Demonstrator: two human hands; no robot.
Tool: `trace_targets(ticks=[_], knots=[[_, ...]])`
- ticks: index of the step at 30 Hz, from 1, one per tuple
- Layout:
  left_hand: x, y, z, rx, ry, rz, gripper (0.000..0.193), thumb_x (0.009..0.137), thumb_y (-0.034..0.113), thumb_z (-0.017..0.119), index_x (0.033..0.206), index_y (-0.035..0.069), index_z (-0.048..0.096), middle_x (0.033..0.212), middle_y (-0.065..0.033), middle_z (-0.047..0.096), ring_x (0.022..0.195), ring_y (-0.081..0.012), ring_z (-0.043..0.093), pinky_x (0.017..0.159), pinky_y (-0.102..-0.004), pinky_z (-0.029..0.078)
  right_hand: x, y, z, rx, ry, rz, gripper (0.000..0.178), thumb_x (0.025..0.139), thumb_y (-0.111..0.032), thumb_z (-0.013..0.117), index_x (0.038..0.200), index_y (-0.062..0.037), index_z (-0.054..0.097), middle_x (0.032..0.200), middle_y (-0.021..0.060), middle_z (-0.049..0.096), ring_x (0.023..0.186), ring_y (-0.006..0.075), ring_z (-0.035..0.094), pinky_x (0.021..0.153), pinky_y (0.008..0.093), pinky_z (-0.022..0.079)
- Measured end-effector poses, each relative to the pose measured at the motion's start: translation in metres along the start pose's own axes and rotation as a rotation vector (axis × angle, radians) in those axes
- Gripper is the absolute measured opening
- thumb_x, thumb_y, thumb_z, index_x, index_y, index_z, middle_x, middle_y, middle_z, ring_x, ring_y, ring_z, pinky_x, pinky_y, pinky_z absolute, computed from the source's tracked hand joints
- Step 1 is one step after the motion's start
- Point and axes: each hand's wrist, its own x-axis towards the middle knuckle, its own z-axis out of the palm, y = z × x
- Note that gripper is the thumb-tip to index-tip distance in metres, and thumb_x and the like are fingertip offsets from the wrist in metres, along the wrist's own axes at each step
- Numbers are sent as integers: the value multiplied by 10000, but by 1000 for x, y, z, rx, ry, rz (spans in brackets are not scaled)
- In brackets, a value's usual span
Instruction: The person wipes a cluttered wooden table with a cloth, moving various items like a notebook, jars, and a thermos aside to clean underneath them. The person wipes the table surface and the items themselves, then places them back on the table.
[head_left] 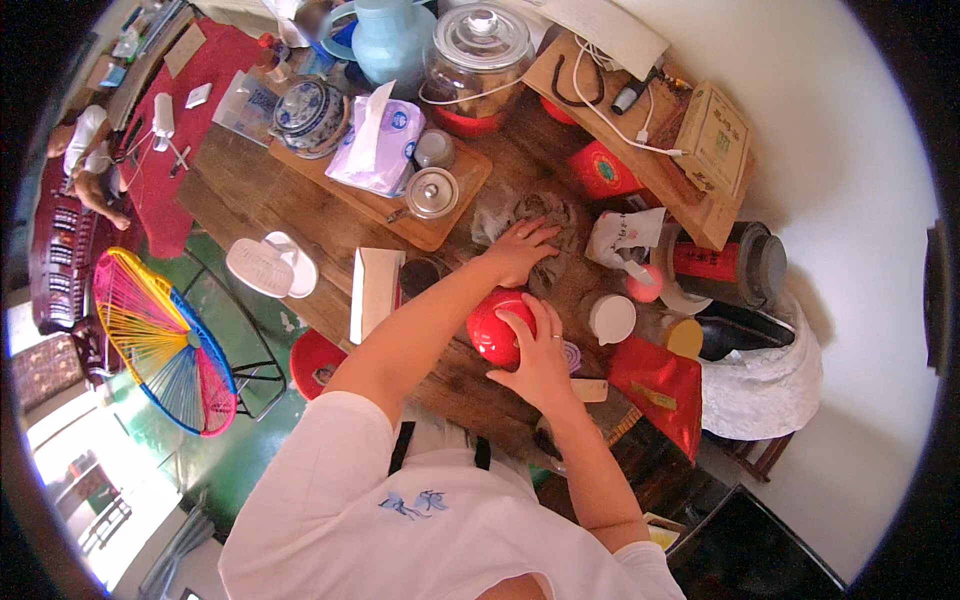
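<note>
My right hand (540,355) is wrapped round the side of a glossy red round container (490,335) near the table's front edge, thumb below and fingers over the top. Just beyond it, my left hand (518,252) rests with its fingers spread over a crumpled, see-through plastic bag (497,212). Part of the bag is hidden under that hand. A dark cup (420,275) stands left of my left forearm, beside a white and tan flat box (376,292). To the right of the hands sits a white round-lidded jar (612,319).
A wooden tray (462,200) holds a tissue pack (375,150), a glass teapot (432,192) and a blue-and-white pot (310,117). Behind are a large glass jar (480,60) and a blue jug (390,40). A red bag (660,395) and wooden shelf (570,90) stand right.
</note>
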Motion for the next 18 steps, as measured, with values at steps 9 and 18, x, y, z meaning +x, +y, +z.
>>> trace_targets(ticks=[9, 18], knots=[[-16, 0, 35, 101, 396, -182, 776, 688, 36, 708, 1411, 185, 468, 1584, -81, 241, 1466, -345, 197, 1193, -479, 207, -13, -12, 11, -88, 208, 335, 849, 612, -217, 873, 1351, -182, 456, 1446, 196, 336, 1302, 428, 351, 1040, 516, 411], [-68, 45, 56, 246, 299, -551, 633, 865, 164, 592, 1465, 115, 396, 1612, -136, 106, 1468, -372, 148, 1177, -478, 209, 15, 7, -9, -12, 340, 518, 838, 639, -217, 863, 1362, -177, 443, 1469, 183, 339, 1298, 448, 363, 1034, 527, 417]])
